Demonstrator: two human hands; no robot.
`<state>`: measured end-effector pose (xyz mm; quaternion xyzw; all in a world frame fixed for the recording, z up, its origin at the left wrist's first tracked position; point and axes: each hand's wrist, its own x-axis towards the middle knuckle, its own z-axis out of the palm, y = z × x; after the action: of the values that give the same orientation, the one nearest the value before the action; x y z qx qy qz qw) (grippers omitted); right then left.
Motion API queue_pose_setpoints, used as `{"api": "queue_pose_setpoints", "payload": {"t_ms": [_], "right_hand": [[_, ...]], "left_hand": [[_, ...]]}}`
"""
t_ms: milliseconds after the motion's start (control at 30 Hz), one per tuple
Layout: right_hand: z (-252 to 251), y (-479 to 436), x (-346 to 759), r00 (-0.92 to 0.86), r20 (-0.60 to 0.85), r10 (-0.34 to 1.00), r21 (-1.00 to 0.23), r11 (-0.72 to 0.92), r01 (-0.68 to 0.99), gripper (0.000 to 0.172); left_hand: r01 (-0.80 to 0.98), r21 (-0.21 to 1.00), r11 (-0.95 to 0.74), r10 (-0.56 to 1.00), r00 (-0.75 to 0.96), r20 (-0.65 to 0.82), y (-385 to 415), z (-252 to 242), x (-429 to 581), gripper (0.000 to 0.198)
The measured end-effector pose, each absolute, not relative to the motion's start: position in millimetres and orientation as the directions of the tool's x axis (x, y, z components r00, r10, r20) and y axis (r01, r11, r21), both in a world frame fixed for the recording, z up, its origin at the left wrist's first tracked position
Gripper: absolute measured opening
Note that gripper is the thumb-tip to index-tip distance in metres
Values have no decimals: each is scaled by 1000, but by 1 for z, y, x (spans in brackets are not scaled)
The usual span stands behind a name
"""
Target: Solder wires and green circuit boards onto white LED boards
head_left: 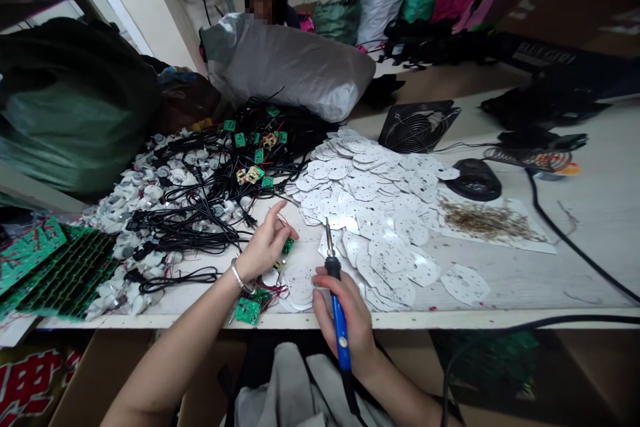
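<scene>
My right hand (pixel 350 313) is wrapped around the blue handle of a soldering iron (pixel 339 320), whose metal tip points away from me over the white discs. My left hand (pixel 265 245), with a bracelet at the wrist, hovers at the left of it with fingers apart. Right by its fingertips is a small green circuit board (pixel 289 245), partly covered by the hand. Below that wrist lies another circuit board (pixel 249 309) with red wires, near the table's front edge. Thin white discs with holes (pixel 390 213) spread in a large pile beyond the iron.
Black cords (pixel 210 227) and white plastic parts (pixel 145 200) heap up at the left, beside green board panels (pixel 65 273). A fan (pixel 419 127), a dark dish (pixel 473 179) and a coiled iron stand (pixel 535 159) are at the right. Opposite, a person sits behind a grey sack (pixel 295 63).
</scene>
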<state>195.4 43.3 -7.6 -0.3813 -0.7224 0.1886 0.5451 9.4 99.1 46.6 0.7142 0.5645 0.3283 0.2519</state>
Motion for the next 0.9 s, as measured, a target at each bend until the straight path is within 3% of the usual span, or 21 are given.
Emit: {"api": "queue_pose_setpoints", "payload": {"t_ms": [100, 200, 267, 333, 467, 567, 700, 767, 900], "right_hand": [[-8, 42, 197, -112, 641, 759, -695, 636, 335, 22], [-10, 42, 198, -99, 659, 746, -701, 656, 279, 25], [-12, 42, 199, -70, 689, 722, -694, 684, 224, 32], [-12, 44, 199, -79, 722, 687, -659, 719, 223, 39], [-10, 49, 196, -211, 759, 616, -530, 773, 350, 36], [-8, 51, 195, -264, 777, 571, -467, 805, 366, 26], [-7, 51, 195, -285, 772, 568, -472, 813, 341, 19], [-7, 50, 195, -286, 765, 577, -480, 807, 342, 17], [-5, 49, 195, -282, 768, 574, -473, 806, 355, 15]], "left_hand": [[718, 650, -251, 965, 132, 227, 83, 56, 12, 48], [883, 288, -371, 923, 317, 217, 60, 62, 20, 29], [871, 56, -489, 869, 480, 123, 46, 62, 26, 18], [821, -46, -569, 819, 571, 54, 35, 61, 30, 13], [718, -11, -696, 713, 692, 109, 25, 65, 29, 13], [668, 186, -721, 693, 683, 230, 23, 72, 21, 17], [684, 429, -589, 808, 502, 309, 23, 74, 14, 17], [704, 428, -566, 823, 455, 341, 21, 72, 17, 15], [773, 236, -589, 775, 457, 435, 14, 68, 26, 12]]}}
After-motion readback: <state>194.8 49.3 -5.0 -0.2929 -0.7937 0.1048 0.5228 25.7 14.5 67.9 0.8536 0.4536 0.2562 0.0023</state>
